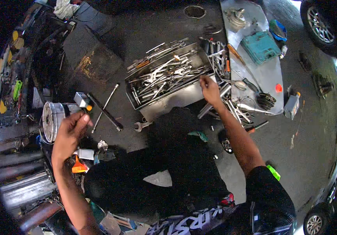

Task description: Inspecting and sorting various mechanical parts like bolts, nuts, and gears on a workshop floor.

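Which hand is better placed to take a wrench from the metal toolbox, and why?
Probably the right hand: it is at the near right corner of the toolbox. The left hand is well off to the left, nearer the white bucket.

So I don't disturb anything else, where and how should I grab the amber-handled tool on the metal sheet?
By its amber handle, probably from above, with the nearer right hand: that's the thicker end, while the thin shaft lies close to a black handle.
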Available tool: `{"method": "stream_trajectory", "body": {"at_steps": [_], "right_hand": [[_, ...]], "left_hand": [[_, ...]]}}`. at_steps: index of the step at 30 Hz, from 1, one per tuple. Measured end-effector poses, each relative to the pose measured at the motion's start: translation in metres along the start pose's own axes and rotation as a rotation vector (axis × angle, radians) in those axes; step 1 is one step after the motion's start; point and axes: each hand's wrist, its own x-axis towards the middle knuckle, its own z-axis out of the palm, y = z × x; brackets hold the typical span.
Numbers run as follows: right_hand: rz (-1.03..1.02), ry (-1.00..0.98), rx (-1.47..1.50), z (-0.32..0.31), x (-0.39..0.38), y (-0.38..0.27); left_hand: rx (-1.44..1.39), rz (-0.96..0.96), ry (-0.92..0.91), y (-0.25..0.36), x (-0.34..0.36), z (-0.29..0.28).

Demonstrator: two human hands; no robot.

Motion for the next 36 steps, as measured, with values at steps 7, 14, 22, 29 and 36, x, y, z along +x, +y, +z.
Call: {"method": "stream_trajectory", "body": {"at_steps": [7, 14, 22, 29, 36], "right_hand": [[0.14, 0.177, -0.072, 0.084, 0.138, 0.04], [-0.209, -0.241, -0.897, 0.129, 0.217, 0.118], [0.044, 0.001, -0.655, 0.13, 0.207, 0.062], [0.408, 0.246, -0.471, 0.133, 0.188, 0.038], [0.239, 0.257, -0.369, 0.131, 0.196, 0.066]], "left_hand": [[0.247, -0.004, -0.051, -0.06, 0.02, 0.007], [0.205, -0.237, -0.002, -0.137, 0.007, -0.009], [0.058, -0.5, -0.004, -0.204, -0.021, -0.022], [-0.056, -0.492, -0.022, -0.204, -0.013, -0.021], [-0.079, -0.497, -0.079, -0.182, 0.007, -0.022]]}}
